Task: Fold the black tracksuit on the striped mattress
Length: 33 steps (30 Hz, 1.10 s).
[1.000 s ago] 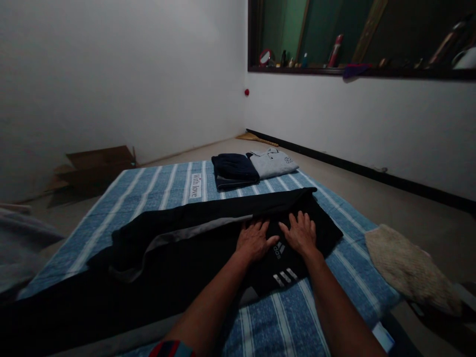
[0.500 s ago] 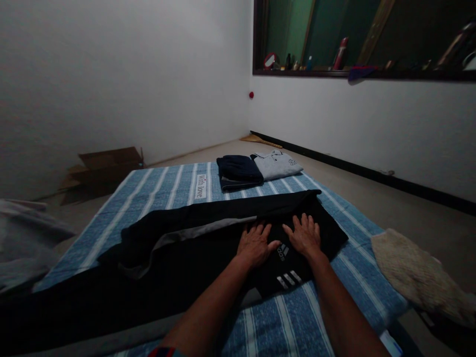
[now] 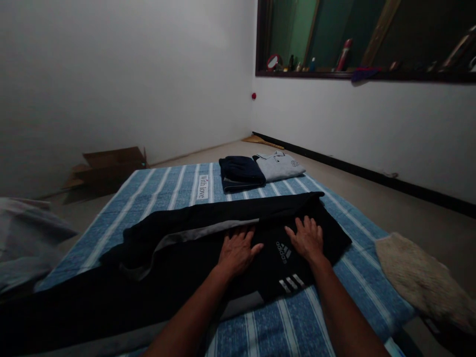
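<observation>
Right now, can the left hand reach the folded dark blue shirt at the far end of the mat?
Probably yes, with a lean forward. The left hand lies flat on the black track pants, and only bare striped mat lies between them and the folded dark blue shirt.

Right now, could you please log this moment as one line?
left hand: flat on black track pants | right hand: flat beside logo | striped bedsheet underneath

We see one view only, from our head camera, looking forward and down across the striped mattress [image 3: 178, 188] toward the room's far corner.
</observation>
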Tool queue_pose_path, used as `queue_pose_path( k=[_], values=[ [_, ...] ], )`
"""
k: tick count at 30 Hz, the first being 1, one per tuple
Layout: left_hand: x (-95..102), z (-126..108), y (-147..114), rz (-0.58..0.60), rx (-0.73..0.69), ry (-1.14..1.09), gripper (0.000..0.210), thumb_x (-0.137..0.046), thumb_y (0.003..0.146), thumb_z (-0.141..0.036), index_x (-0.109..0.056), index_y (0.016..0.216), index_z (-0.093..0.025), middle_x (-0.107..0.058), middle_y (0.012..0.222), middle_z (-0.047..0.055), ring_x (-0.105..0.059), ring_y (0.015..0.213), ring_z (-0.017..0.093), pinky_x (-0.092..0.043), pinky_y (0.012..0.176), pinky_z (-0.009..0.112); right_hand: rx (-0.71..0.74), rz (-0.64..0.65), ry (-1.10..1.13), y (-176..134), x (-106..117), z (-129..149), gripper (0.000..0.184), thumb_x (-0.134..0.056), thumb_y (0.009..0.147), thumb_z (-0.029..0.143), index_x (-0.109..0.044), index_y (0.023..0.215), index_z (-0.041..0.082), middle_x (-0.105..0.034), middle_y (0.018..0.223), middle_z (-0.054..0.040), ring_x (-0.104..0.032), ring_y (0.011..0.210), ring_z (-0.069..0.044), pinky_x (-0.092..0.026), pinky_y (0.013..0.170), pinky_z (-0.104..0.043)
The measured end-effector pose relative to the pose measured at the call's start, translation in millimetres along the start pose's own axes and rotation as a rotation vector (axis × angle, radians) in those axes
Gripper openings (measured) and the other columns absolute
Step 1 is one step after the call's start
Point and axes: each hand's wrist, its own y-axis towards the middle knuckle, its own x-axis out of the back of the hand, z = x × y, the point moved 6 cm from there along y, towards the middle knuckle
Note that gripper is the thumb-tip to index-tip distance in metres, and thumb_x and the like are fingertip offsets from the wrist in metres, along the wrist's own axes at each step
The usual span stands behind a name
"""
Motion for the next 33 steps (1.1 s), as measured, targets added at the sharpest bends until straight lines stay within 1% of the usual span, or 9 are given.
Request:
queue_pose_path(
  k=[2, 5, 6, 8, 13, 17, 21, 27, 33],
  values=[
    [1.4, -1, 0, -0.016, -0.004, 0.000, 0.059, -0.028, 0.091, -0.056, -0.035, 0.140, -0.024, -0.043, 0.142, 0.008, -0.031, 0.133, 0.028, -0.018, 0.108, 0.051, 0.014, -0.063, 0.035, 0, 4, 0, 0.056, -0.042, 0.088, 0.053, -0.052, 0.128, 0.016, -0.042, 0.138, -0.0178, -0.030, 0.130, -0.033, -0.019, 0.102, -0.047],
    [0.8, -2, 0, -0.023, -0.009, -0.002, 0.059, -0.029, 0.091, -0.055, -0.035, 0.141, -0.024, -0.043, 0.142, 0.008, -0.033, 0.132, 0.028, -0.018, 0.109, 0.051, 0.078, -0.210, 0.148, 0, 16, 0, 0.039, -0.044, 0.090, 0.041, -0.063, 0.110, 0.013, -0.058, 0.118, -0.0157, -0.046, 0.115, -0.028, -0.026, 0.099, -0.042],
    [0.3, -2, 0, -0.024, -0.008, -0.002, 0.059, -0.030, 0.091, -0.055, -0.035, 0.141, -0.024, -0.043, 0.142, 0.008, -0.033, 0.132, 0.028, -0.018, 0.109, 0.051, 0.100, -0.246, 0.180, 1, 20, 0, 0.035, -0.043, 0.091, 0.037, -0.064, 0.105, 0.014, -0.061, 0.112, -0.0140, -0.049, 0.110, -0.026, -0.027, 0.098, -0.040],
    [-0.6, -1, 1, -0.033, -0.001, 0.000, 0.059, -0.032, 0.090, -0.055, -0.034, 0.141, -0.024, -0.043, 0.142, 0.008, -0.033, 0.132, 0.029, -0.017, 0.109, 0.051, 0.136, -0.273, 0.212, 4, 25, 1, 0.031, -0.041, 0.092, 0.031, -0.064, 0.105, 0.016, -0.064, 0.108, -0.0108, -0.053, 0.104, -0.022, -0.030, 0.095, -0.035],
    [-2.2, 1, 1, -0.046, 0.006, 0.003, 0.059, -0.032, 0.090, -0.055, -0.036, 0.140, -0.024, -0.045, 0.140, 0.008, -0.033, 0.132, 0.030, -0.020, 0.107, 0.051, 0.196, -0.223, 0.210, 13, 27, 10, 0.028, -0.043, 0.091, 0.026, -0.063, 0.109, 0.021, -0.066, 0.106, -0.0055, -0.057, 0.096, -0.018, -0.039, 0.084, -0.027],
    [-2.0, 1, 1, -0.059, 0.002, 0.003, 0.059, -0.033, 0.090, -0.055, -0.037, 0.139, -0.024, -0.046, 0.139, 0.009, -0.037, 0.129, 0.029, -0.021, 0.107, 0.051, 0.214, -0.170, 0.169, 19, 25, 17, 0.028, -0.045, 0.090, 0.026, -0.061, 0.113, 0.025, -0.066, 0.105, -0.0023, -0.059, 0.092, -0.016, -0.041, 0.078, -0.025],
    [-1.3, 0, 1, -0.061, 0.001, 0.001, 0.058, -0.033, 0.090, -0.054, -0.036, 0.140, -0.024, -0.047, 0.138, 0.009, -0.039, 0.128, 0.029, -0.020, 0.107, 0.051, 0.228, -0.129, 0.123, 26, 22, 21, 0.029, -0.045, 0.090, 0.024, -0.061, 0.114, 0.026, -0.067, 0.105, -0.0027, -0.060, 0.093, -0.017, -0.041, 0.076, -0.025],
    [-0.1, -2, 0, -0.045, 0.004, -0.006, 0.060, -0.033, 0.090, -0.054, -0.034, 0.141, -0.023, -0.045, 0.140, 0.009, -0.036, 0.130, 0.029, -0.018, 0.108, 0.050, 0.238, -0.132, 0.098, 28, 19, 21, 0.029, -0.040, 0.092, 0.022, -0.066, 0.104, 0.023, -0.068, 0.099, -0.0046, -0.060, 0.091, -0.017, -0.038, 0.073, -0.024],
    [0.5, -1, 0, -0.047, 0.018, -0.034, 0.058, -0.035, 0.089, -0.054, -0.036, 0.140, -0.025, -0.046, 0.139, 0.007, -0.036, 0.129, 0.029, -0.020, 0.107, 0.050, 0.207, -0.181, 0.138, 25, 20, 14, 0.026, -0.041, 0.091, 0.025, -0.067, 0.089, 0.021, -0.069, 0.087, -0.0043, -0.061, 0.080, -0.016, -0.035, 0.066, -0.022]
  ],
)
